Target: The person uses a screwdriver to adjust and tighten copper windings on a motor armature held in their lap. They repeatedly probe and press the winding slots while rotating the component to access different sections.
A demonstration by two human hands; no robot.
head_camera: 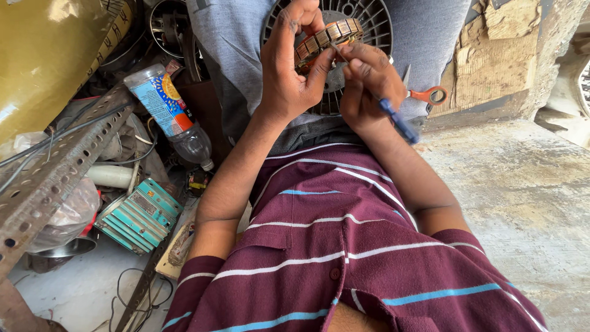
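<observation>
My left hand grips a round metal motor core with copper-coloured slots around its rim, held up over my lap. My right hand holds a thin tool with a blue handle, its tip pressed against the core's rim. Both hands are close together above my grey trousers. A dark round fan grille lies on my lap behind the core. Part of the core is hidden by my fingers.
Orange-handled scissors lie right of my hands. On the left: a plastic bottle on its side, a teal finned metal block, a perforated metal angle bar, loose wires. Worn concrete floor on the right.
</observation>
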